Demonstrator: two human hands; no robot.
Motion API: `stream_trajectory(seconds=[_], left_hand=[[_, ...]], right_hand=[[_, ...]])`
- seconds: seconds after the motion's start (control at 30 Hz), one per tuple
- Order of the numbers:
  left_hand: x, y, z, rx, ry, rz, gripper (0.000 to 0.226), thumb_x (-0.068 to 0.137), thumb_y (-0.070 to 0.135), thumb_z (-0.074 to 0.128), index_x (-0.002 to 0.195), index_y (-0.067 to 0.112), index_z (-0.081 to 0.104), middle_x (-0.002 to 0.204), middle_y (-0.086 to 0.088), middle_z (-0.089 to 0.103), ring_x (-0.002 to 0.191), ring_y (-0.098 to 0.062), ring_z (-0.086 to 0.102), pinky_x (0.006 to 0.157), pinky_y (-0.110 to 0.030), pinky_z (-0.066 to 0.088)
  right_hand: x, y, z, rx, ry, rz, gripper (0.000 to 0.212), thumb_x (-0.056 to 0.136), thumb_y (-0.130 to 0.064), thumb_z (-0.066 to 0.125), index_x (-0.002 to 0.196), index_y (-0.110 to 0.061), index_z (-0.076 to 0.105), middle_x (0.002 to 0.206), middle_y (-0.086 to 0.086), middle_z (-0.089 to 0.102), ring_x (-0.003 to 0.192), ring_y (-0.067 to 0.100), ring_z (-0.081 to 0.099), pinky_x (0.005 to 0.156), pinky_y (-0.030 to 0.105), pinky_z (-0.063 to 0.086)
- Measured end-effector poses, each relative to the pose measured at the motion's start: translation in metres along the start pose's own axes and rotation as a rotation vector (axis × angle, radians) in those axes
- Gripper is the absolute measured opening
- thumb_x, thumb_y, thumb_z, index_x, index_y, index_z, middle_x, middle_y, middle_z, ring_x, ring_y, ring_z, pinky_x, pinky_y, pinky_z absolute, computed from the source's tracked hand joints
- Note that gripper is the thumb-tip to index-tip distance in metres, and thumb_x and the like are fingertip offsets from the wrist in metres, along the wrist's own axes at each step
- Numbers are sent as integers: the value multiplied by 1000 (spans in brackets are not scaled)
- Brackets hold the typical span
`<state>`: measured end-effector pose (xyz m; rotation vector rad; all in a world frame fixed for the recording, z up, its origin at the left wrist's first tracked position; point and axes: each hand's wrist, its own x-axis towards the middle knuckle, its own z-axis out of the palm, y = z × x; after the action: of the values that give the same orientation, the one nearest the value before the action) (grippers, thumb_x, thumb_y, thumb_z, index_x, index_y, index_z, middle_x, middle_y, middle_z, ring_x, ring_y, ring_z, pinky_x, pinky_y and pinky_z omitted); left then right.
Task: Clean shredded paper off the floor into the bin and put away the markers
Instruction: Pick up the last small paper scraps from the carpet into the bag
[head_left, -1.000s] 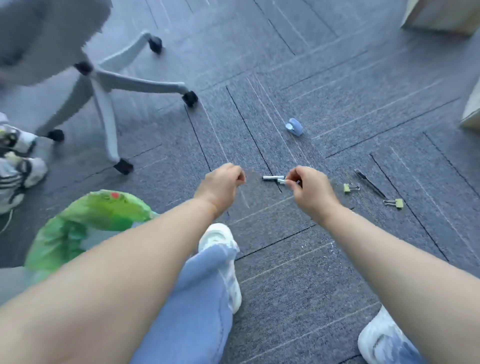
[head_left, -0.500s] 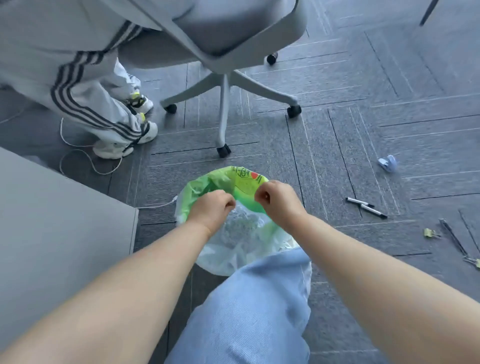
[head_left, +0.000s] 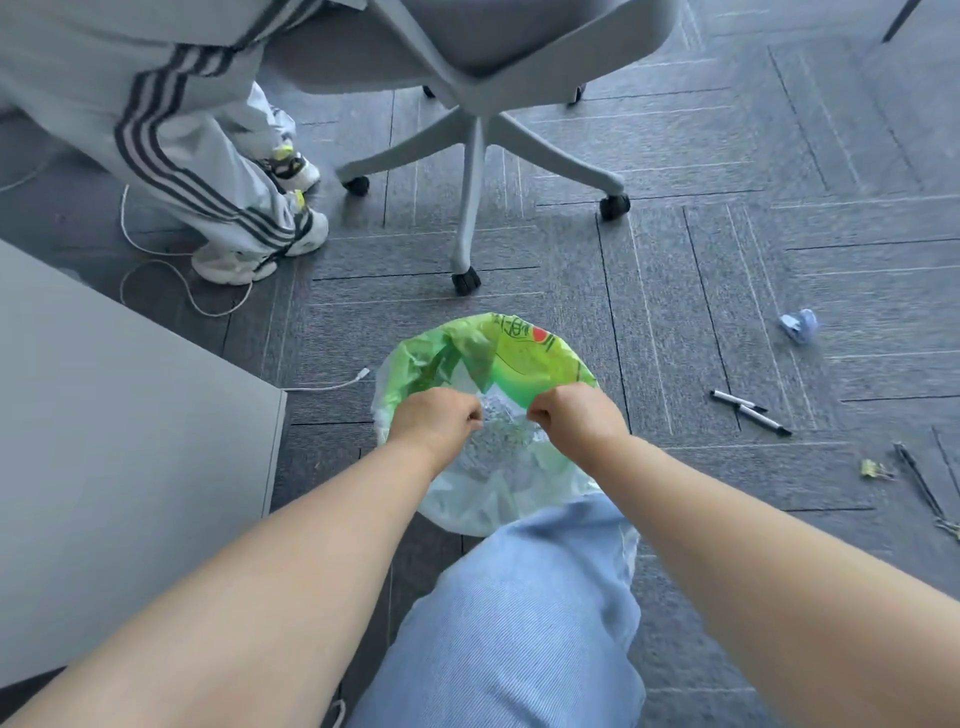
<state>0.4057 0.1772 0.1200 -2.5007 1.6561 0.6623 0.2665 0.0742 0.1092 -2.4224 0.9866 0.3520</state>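
A bin lined with a green and clear bag (head_left: 524, 343) stands on the grey carpet in front of my knee. Shredded paper (head_left: 498, 441) lies heaped inside it. My left hand (head_left: 431, 421) and my right hand (head_left: 571, 415) hover side by side over the bin's opening. Each has its fingers curled and its fingertips pinched on small shreds, which are barely visible. Two markers (head_left: 748, 410) with black caps lie crossed on the carpet to the right of the bin, out of reach of both hands.
An office chair base (head_left: 472, 171) stands just behind the bin, beside another person's legs (head_left: 208, 171). A grey cabinet (head_left: 119, 441) fills the left. A white cable (head_left: 332, 385) lies there. Right: a blue crumpled object (head_left: 800, 326), a binder clip (head_left: 872, 468), a black pen (head_left: 919, 483).
Both hands left the floor by the markers and swung left to the bin. They now sit lower and closer together over its opening.
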Motion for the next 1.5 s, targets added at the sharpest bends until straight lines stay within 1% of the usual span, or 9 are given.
stream_trajectory(seconds=[0.1, 0.23, 0.43, 0.63, 0.73, 0.9, 1.2, 1.37, 1.5], left_hand=[[2, 1, 0, 17, 2, -35, 23, 94, 28, 46, 110, 23, 61, 113, -4, 59, 104, -26, 55, 72, -30, 38], [0, 3, -6, 42, 6, -63, 24, 94, 15, 42, 110, 23, 58, 118, -3, 54, 103, -29, 55, 72, -29, 35], [-3, 19, -12, 98, 16, -53, 21, 95, 22, 43, 106, 21, 61, 114, -2, 55, 104, -27, 55, 70, -28, 35], [4, 60, -15, 76, 59, 47, 24, 94, 26, 43, 107, 19, 61, 111, -3, 56, 103, -25, 55, 78, -34, 45], [17, 101, -16, 37, 59, 157, 23, 92, 22, 45, 109, 17, 61, 112, -4, 57, 105, -26, 55, 81, -34, 46], [48, 194, -2, 18, 59, 355, 22, 91, 22, 48, 106, 17, 63, 111, -3, 60, 104, -25, 57, 84, -34, 46], [103, 367, 70, 189, -132, 723, 21, 92, 22, 47, 107, 19, 61, 112, 1, 58, 102, -21, 58, 80, -33, 50], [120, 415, 147, 133, -221, 679, 20, 90, 20, 48, 105, 19, 62, 113, 2, 59, 107, -20, 55, 87, -35, 48], [121, 424, 217, 142, -329, 628, 18, 90, 20, 50, 105, 20, 60, 111, 2, 57, 104, -19, 54, 80, -33, 45]], right_hand=[[-2, 4, 0, 63, -25, -5, 46, 88, -2, 43, 120, -30, 59, 114, -1, 66, 106, 24, 58, 86, 29, 45], [-7, 7, -3, 36, 73, 42, 30, 90, -14, 50, 113, -30, 63, 110, 2, 66, 100, 28, 59, 77, 29, 44], [-16, 14, -4, 59, 123, -2, 18, 85, -31, 61, 95, -18, 66, 100, 6, 65, 93, 28, 58, 69, 30, 42], [-40, 50, -16, 182, 178, -51, 26, 90, -22, 51, 113, -24, 63, 118, 1, 58, 107, 26, 55, 82, 34, 47], [-62, 93, -26, 219, 234, 36, 30, 90, -22, 50, 120, -23, 56, 120, 2, 58, 106, 26, 56, 82, 34, 46], [-118, 196, -30, 253, 284, 251, 26, 91, -18, 47, 115, -20, 58, 114, 3, 63, 99, 25, 58, 80, 33, 47], [-196, 358, 23, 363, 307, 590, 22, 85, -14, 52, 101, -21, 65, 106, 3, 67, 96, 26, 60, 81, 34, 49], [-207, 415, 75, 425, 289, 679, 18, 85, -15, 55, 99, -18, 66, 103, 4, 68, 94, 26, 60, 82, 34, 49], [-204, 444, 119, 480, 212, 738, 18, 86, -16, 56, 101, -18, 65, 106, 4, 66, 98, 26, 59, 85, 35, 48]])
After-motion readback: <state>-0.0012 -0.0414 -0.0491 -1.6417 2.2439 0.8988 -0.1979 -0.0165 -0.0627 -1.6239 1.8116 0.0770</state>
